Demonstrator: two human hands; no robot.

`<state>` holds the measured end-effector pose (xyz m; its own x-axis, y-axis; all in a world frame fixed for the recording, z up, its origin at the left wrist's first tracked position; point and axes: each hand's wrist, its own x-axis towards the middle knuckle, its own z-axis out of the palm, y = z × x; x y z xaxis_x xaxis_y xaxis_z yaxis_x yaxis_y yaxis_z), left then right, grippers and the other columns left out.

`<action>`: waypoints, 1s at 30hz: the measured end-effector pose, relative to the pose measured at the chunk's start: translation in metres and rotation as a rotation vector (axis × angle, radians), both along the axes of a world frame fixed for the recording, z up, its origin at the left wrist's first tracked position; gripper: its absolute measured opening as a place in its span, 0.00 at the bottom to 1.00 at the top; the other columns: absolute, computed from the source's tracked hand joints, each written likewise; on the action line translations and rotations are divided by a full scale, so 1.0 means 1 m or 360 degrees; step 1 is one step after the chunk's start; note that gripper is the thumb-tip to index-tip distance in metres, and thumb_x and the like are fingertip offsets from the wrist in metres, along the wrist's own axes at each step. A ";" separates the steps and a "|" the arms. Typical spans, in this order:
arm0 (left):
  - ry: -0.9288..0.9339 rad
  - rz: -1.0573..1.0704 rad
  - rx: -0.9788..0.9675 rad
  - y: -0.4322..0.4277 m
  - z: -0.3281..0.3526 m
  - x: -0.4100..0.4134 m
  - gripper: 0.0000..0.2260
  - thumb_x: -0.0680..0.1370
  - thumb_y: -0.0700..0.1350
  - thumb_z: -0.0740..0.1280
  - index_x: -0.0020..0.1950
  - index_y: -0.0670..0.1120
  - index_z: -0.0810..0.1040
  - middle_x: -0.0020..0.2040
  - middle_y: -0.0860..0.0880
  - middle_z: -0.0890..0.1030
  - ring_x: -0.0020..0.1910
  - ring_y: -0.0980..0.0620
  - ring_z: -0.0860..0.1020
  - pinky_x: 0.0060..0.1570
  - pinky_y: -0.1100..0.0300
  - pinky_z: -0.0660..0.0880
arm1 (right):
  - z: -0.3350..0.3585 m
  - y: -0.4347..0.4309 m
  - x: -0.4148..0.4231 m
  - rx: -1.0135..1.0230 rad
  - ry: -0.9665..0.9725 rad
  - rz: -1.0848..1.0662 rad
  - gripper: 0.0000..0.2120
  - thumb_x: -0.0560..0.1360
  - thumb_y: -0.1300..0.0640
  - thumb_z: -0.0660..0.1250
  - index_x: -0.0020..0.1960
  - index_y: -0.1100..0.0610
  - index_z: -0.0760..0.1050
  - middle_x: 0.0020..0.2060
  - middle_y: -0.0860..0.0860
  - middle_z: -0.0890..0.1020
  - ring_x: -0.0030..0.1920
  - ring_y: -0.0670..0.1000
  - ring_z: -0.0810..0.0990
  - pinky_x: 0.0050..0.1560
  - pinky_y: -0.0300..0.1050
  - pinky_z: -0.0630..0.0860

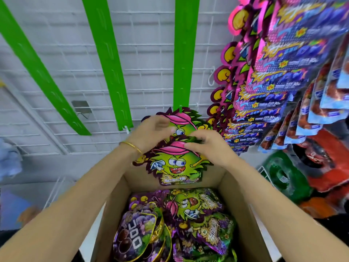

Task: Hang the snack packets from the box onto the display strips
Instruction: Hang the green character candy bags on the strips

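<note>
One packet (186, 121) hangs at a strip's (185, 53) bottom end, left hand (151, 132) and right hand (208, 146) pinch a second packet (175, 164) by its top, box (117, 197) nearly full.

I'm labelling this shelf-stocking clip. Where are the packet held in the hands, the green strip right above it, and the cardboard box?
held packet (175, 163), head view, on its green cartoon face.
green strip (186, 53), head view, mid-length.
cardboard box (114, 214), head view, left inner wall.

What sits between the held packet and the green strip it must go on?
A hung packet already occupies the bottom end of the green strip, right behind the top of the held packet. Higher up, the strip looks bare.
</note>
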<state>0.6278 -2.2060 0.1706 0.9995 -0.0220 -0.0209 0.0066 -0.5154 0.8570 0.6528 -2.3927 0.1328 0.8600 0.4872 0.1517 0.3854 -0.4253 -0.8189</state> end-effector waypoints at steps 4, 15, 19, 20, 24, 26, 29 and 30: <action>-0.0436 0.0389 -0.0210 -0.014 0.033 0.040 0.18 0.77 0.40 0.64 0.65 0.38 0.68 0.54 0.46 0.76 0.48 0.55 0.73 0.48 0.72 0.71 | 0.022 -0.006 0.018 0.0095 -0.0129 -0.0171 0.02 0.72 0.59 0.71 0.45 0.55 0.80 0.35 0.46 0.80 0.37 0.47 0.79 0.41 0.48 0.77; -0.0560 0.0346 0.0272 -0.028 0.048 0.070 0.18 0.77 0.50 0.64 0.30 0.43 0.68 0.28 0.47 0.65 0.31 0.48 0.64 0.34 0.57 0.59 | 0.062 0.010 0.037 -0.0027 -0.0603 -0.0507 0.07 0.74 0.53 0.67 0.46 0.56 0.80 0.35 0.50 0.78 0.39 0.53 0.77 0.41 0.52 0.75; -0.0410 0.0232 0.0252 -0.027 0.058 0.066 0.20 0.79 0.53 0.59 0.34 0.40 0.73 0.34 0.42 0.71 0.37 0.47 0.69 0.39 0.56 0.64 | 0.065 0.018 0.042 -0.0067 -0.0702 -0.0640 0.08 0.75 0.54 0.66 0.45 0.59 0.78 0.34 0.50 0.75 0.37 0.52 0.73 0.37 0.47 0.68; -0.0377 0.0224 0.0213 -0.027 0.061 0.065 0.21 0.79 0.53 0.58 0.36 0.38 0.75 0.36 0.41 0.72 0.38 0.47 0.70 0.41 0.56 0.66 | 0.066 0.019 0.044 -0.0081 -0.0722 -0.0676 0.08 0.76 0.54 0.65 0.45 0.59 0.77 0.34 0.50 0.75 0.37 0.52 0.72 0.36 0.46 0.66; -0.0234 0.0176 0.0165 -0.028 0.066 0.063 0.19 0.80 0.54 0.56 0.41 0.40 0.76 0.41 0.42 0.75 0.41 0.47 0.71 0.41 0.57 0.66 | 0.066 0.022 0.045 -0.0143 -0.0779 -0.0758 0.09 0.76 0.55 0.64 0.45 0.61 0.75 0.37 0.54 0.77 0.38 0.54 0.73 0.38 0.48 0.67; -0.0184 0.0158 0.0166 -0.028 0.066 0.063 0.18 0.80 0.55 0.55 0.43 0.43 0.75 0.42 0.42 0.74 0.42 0.48 0.71 0.40 0.57 0.65 | 0.065 0.024 0.045 -0.0184 -0.0783 -0.0786 0.09 0.77 0.54 0.63 0.44 0.61 0.74 0.37 0.54 0.76 0.38 0.54 0.72 0.37 0.47 0.66; -0.0131 0.0156 0.0153 -0.027 0.065 0.064 0.17 0.79 0.56 0.54 0.45 0.45 0.73 0.43 0.44 0.74 0.43 0.48 0.70 0.40 0.58 0.65 | 0.061 0.024 0.045 -0.0243 -0.0737 -0.0786 0.10 0.77 0.54 0.63 0.44 0.61 0.72 0.36 0.52 0.73 0.39 0.55 0.73 0.37 0.46 0.65; -0.0114 0.0153 0.0149 -0.027 0.063 0.064 0.16 0.79 0.57 0.54 0.46 0.46 0.72 0.41 0.46 0.73 0.43 0.49 0.69 0.37 0.59 0.64 | 0.058 0.024 0.046 -0.0249 -0.0721 -0.0785 0.10 0.77 0.54 0.63 0.43 0.60 0.71 0.36 0.53 0.73 0.39 0.55 0.73 0.36 0.46 0.65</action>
<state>0.6921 -2.2328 0.2339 0.9960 0.0725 0.0529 0.0004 -0.5931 0.8051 0.6983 -2.3689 0.1907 0.8554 0.1001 0.5083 0.4059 -0.7391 -0.5375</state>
